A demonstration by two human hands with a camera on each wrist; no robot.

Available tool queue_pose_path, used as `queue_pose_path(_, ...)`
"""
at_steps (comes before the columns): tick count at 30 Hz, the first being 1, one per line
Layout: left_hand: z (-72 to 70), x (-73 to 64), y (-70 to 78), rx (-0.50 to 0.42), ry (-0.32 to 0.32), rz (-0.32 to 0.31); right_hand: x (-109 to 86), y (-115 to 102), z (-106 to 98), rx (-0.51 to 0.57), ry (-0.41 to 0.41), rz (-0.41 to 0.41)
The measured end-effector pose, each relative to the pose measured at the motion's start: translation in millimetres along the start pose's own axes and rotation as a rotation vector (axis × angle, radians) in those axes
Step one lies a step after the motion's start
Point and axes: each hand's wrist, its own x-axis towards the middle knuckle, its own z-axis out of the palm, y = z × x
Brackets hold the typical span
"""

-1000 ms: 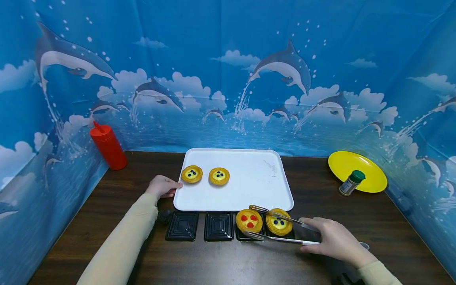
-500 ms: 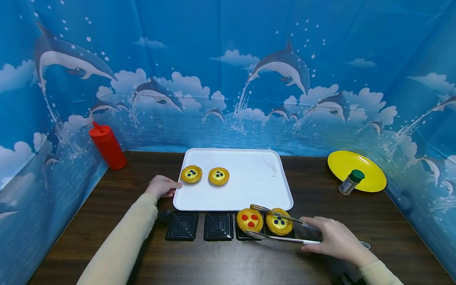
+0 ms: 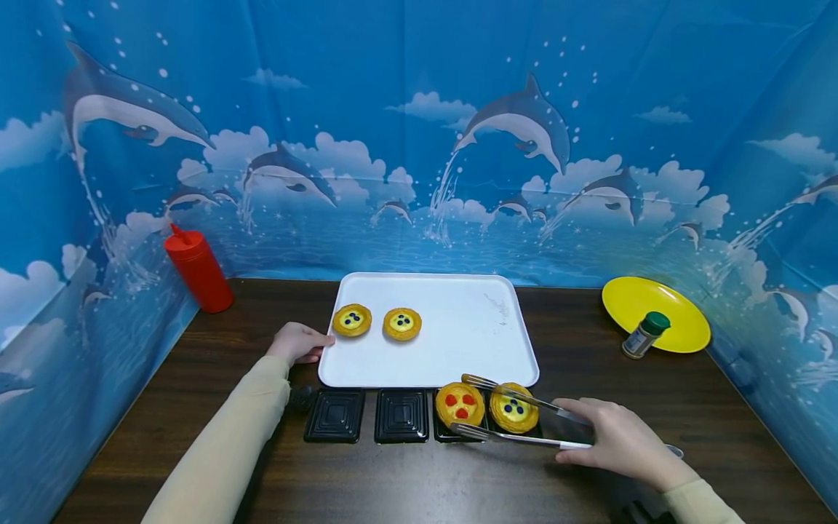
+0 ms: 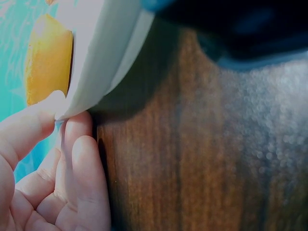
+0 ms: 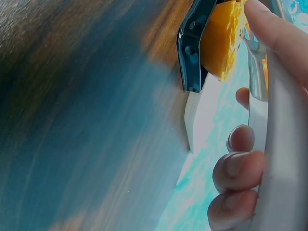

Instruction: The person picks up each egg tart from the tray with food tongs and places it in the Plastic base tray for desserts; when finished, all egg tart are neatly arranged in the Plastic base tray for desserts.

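Observation:
My left hand (image 3: 301,343) pinches the left edge of a white tray (image 3: 458,349); in the left wrist view the thumb lies on the rim with fingers beneath. Two egg tarts with dark blue berries, a left one (image 3: 352,320) and a right one (image 3: 402,324), sit on that tray. My right hand (image 3: 615,444) grips metal tongs (image 3: 543,442) by their white-sided handles. Their tips stand on either side of a tart with red toppings (image 3: 460,405), in a black square tray. The arms also pass either side of a blue-berry tart (image 3: 513,409) to its right.
Two black square trays, one (image 3: 334,416) and another (image 3: 402,416), hold nothing, left of the red-topped tart. A red squeeze bottle (image 3: 199,269) stands back left. At right, a green-capped shaker (image 3: 647,335) stands by a yellow plate (image 3: 681,320). A dolphin-print curtain (image 3: 406,145) surrounds the table.
My right hand and the tongs have shifted very slightly to the right, and the red-topped tart has moved slightly the same way. My left hand keeps its place on the tray.

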Motion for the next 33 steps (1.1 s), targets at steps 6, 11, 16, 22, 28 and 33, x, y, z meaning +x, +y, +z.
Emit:
queue_pose_path(6,-0.1,0.6,-0.8,-0.001,0.0,0.001,-1.4,0,-2,-0.003,0.001,0.004)
queue_pose_path(11,0.2,0.1,-0.4,0.002,0.007,0.006,-1.3,0,-3,0.019,0.01,0.001)
queue_pose_path(16,-0.1,0.9,-0.7,0.003,0.005,0.011,0.1,-1,-7,0.072,0.029,0.008)
queue_pose_path(22,-0.8,1.9,-1.0,0.0,0.004,0.003,9.3,1,-12,0.066,0.06,0.015)
queue_pose_path(28,-0.9,1.9,-0.1,-0.001,-0.002,-0.004,22.9,4,-12,0.034,0.096,-0.013)
queue_pose_path(33,-1.2,3.3,-0.7,0.0,-0.002,-0.003,37.6,4,-13,0.016,0.117,-0.038)
